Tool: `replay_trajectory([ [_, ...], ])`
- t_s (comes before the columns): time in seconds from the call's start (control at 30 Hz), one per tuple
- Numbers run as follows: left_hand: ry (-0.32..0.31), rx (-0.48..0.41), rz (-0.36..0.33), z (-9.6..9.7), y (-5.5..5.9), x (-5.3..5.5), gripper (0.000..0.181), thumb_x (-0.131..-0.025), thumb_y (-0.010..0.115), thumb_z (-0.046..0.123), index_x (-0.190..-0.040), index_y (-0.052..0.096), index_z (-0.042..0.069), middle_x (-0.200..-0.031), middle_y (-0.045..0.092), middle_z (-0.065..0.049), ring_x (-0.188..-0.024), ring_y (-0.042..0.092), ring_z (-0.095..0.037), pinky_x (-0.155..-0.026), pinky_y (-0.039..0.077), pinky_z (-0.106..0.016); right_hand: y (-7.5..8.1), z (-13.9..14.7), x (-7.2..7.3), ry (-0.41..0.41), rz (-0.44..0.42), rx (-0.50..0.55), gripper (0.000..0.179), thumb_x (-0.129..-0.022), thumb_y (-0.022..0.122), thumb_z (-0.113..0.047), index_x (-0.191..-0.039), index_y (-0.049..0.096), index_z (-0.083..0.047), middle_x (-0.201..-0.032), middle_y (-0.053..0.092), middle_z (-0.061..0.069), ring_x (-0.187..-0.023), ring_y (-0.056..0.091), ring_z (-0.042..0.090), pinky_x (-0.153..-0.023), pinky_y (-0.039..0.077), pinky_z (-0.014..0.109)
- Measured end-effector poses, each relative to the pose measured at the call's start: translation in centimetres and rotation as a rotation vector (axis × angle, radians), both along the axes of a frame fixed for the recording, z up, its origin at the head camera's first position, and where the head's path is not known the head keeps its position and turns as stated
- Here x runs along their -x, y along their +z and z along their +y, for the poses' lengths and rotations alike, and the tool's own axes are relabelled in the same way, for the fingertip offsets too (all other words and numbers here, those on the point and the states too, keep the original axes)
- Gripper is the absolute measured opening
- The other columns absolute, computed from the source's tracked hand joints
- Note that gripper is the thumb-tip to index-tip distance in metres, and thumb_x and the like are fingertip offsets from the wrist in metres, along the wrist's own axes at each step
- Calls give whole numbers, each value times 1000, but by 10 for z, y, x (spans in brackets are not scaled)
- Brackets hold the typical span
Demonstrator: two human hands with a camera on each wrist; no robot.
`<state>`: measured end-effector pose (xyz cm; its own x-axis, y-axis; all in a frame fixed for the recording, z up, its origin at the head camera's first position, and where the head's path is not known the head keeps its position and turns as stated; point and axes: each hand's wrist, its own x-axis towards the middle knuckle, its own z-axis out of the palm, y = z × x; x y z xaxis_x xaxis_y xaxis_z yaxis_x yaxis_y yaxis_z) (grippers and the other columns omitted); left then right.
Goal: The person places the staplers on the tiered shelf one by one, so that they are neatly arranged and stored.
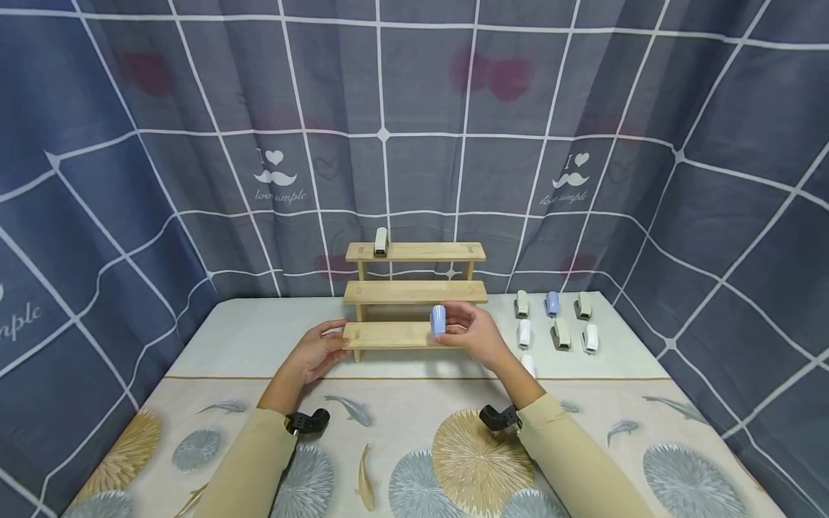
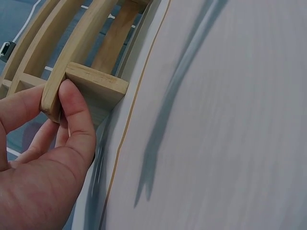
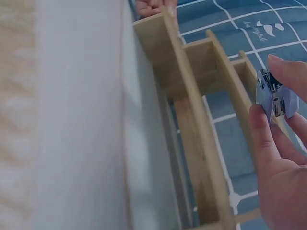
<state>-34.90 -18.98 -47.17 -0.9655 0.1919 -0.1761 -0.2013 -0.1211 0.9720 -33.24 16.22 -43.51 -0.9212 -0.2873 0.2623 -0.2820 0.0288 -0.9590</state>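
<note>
A three-tier wooden display shelf (image 1: pixel 388 334) stands on the table in front of the curtain. My left hand (image 1: pixel 317 350) pinches the left end of its lowest board, thumb and fingers on either side in the left wrist view. A small blue stapler (image 1: pixel 438 320) is held between the thumb and fingers of my right hand (image 1: pixel 478 334), near the right part of the lowest board. The right wrist view shows the metal underside of this stapler (image 3: pixel 276 98). A cream stapler (image 1: pixel 381 242) sits at the left of the top board.
To the right of the shelf stand several small staplers, among them a blue one (image 1: pixel 552 303), a cream one (image 1: pixel 560 334) and a white one (image 1: pixel 590 338). Another white stapler (image 1: pixel 527 365) is partly hidden by my right forearm. A grid-patterned curtain (image 1: pixel 421 173) hangs behind.
</note>
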Motion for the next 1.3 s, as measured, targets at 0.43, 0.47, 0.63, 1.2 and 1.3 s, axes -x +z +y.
replay_trajectory([
  [0.43, 7, -1, -5, 0, 3, -2, 66, -96, 59, -9, -156, 32, -2, -106, 63, -4, -83, 68, -11, -76, 62, -21, 30, -38, 33, -19, 51, 51, 68, -77, 85, 5, -140, 59, -2, -135, 63, 22, -112, 69, 22, -95, 60, 28],
  [0.47, 5, -2, -5, 0, 3, -2, 66, -96, 59, -9, -155, 32, -2, -105, 63, -4, -83, 68, -11, -76, 62, -22, 32, -40, 36, -21, 57, 51, 67, -78, 85, 5, -140, 60, -3, -135, 63, 22, -114, 68, 22, -96, 60, 28],
  [0.63, -2, -14, -4, 0, 4, -2, 67, -96, 59, -10, -156, 31, -3, -105, 63, -3, -84, 68, -12, -76, 62, -22, 47, -51, 51, -25, 83, 43, 65, -79, 84, 4, -139, 61, -4, -134, 64, 20, -119, 67, 29, -96, 60, 30],
  [1.2, -7, -13, -12, -1, 3, -1, 68, -96, 60, -9, -156, 31, -2, -108, 62, -6, -85, 68, -12, -77, 62, -23, 89, -55, 98, -92, 95, -58, 67, -79, 86, 0, -140, 59, 0, -133, 66, 20, -119, 67, 34, -99, 60, 34],
  [1.3, -8, -13, -7, -1, 3, -1, 68, -96, 60, -9, -156, 31, -2, -108, 63, -5, -85, 68, -12, -77, 62, -23, 93, -53, 104, -121, 99, -94, 63, -79, 88, -5, -137, 62, -3, -130, 68, 19, -118, 68, 32, -97, 61, 34],
])
